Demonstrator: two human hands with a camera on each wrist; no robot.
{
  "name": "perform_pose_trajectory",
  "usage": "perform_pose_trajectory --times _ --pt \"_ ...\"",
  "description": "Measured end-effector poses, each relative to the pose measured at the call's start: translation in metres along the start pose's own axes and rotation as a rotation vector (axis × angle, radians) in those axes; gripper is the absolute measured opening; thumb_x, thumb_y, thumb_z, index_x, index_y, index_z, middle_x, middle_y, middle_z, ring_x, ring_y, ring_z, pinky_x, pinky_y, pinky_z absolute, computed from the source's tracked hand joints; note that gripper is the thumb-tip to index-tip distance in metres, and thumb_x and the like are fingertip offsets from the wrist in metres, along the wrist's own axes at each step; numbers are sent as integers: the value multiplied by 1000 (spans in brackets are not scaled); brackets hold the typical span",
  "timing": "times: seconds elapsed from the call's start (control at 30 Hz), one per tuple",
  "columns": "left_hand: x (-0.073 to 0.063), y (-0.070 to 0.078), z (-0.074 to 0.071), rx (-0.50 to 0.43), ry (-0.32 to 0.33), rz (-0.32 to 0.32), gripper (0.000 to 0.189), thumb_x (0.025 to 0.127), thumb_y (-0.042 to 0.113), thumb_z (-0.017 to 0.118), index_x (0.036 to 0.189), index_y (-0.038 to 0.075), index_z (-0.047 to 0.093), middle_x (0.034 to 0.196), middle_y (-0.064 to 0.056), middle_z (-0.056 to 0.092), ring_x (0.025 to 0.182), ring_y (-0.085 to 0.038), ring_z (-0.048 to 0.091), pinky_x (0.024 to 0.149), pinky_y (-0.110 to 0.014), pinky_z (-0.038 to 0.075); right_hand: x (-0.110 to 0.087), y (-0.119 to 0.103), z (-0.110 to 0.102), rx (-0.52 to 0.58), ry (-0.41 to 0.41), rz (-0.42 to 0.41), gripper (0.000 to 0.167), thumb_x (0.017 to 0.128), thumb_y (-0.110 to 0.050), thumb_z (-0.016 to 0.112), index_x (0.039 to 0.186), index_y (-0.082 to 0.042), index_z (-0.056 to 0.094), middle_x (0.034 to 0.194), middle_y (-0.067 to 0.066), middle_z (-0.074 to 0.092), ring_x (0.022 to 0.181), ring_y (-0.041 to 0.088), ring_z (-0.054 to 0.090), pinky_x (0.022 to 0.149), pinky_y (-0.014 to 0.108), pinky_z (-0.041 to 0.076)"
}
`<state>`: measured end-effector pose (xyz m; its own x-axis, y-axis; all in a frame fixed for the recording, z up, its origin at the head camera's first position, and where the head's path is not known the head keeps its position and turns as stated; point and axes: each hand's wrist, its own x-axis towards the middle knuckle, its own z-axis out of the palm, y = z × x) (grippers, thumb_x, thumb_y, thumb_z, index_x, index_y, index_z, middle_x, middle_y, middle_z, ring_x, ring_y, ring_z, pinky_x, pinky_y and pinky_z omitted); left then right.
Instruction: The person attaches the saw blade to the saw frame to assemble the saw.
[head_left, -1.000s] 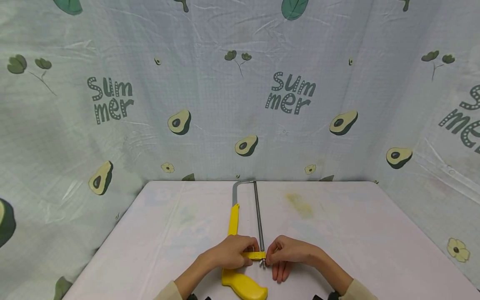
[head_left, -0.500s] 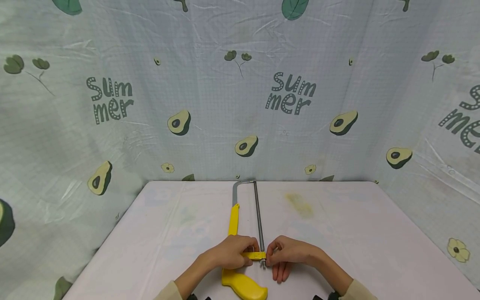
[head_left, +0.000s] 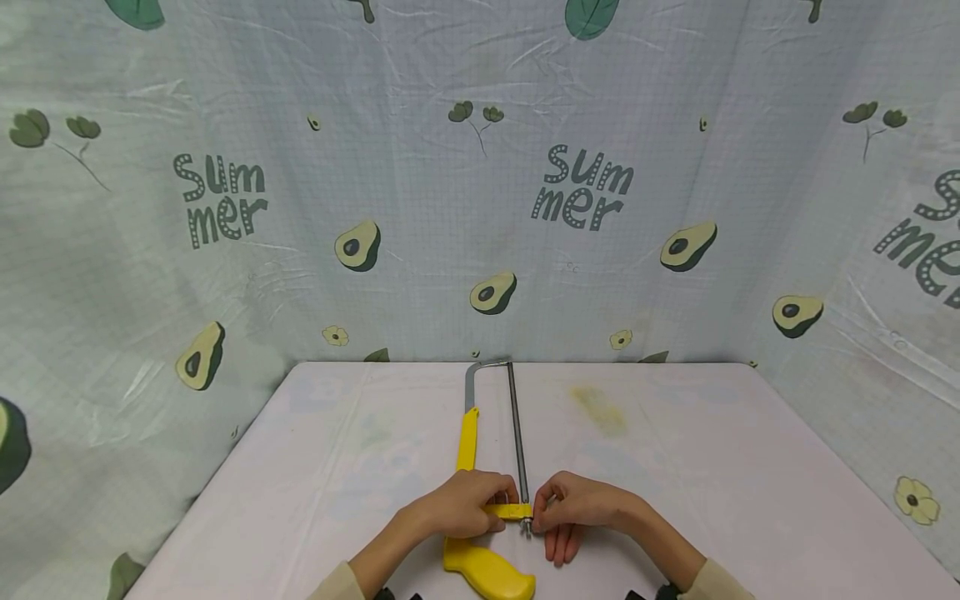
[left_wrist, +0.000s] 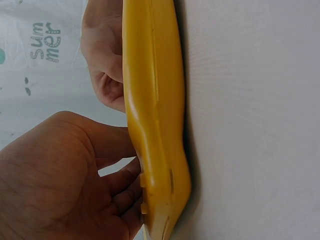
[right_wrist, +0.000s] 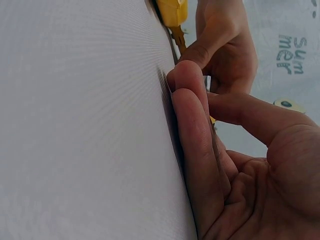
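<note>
A hacksaw [head_left: 468,437] with a yellow frame and handle and a grey metal front bow lies flat on the table, its handle towards me. My left hand [head_left: 467,504] grips the yellow crosspiece at the rear of the frame, thumb on the near side. The dark blade [head_left: 517,433] runs along the right side. At its near end sits a small metal wing nut [head_left: 527,527], which my right hand [head_left: 581,504] pinches at its right side with thumb and forefinger. My other right fingers rest on the table. The yellow handle [left_wrist: 152,90] hides part of the right hand in the left wrist view.
The table [head_left: 675,442] has a pale cover with a yellowish stain [head_left: 598,410] at the back right. Behind it hangs a curtain [head_left: 420,183] printed with avocados and lettering, which also runs along both sides.
The wing nut's wings stand at a slightly different angle than a second ago. Both hands and the hacksaw frame stay in place.
</note>
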<state>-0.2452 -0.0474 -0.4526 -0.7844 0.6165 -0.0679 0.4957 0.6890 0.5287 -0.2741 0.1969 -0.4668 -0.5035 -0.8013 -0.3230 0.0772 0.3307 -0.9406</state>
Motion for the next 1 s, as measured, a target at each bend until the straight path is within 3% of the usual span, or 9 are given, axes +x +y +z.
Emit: perform_pose_trajectory --times 1.0 --pt "1 3 1 -7 -7 -11 22 91 15 77 108 23 67 92 14 63 81 -2 53 81 -21 49 -1 1 -2 -1 -4 21 13 96 -14 67 99 -1 68 69 4 74 57 8 71 54 22 57"
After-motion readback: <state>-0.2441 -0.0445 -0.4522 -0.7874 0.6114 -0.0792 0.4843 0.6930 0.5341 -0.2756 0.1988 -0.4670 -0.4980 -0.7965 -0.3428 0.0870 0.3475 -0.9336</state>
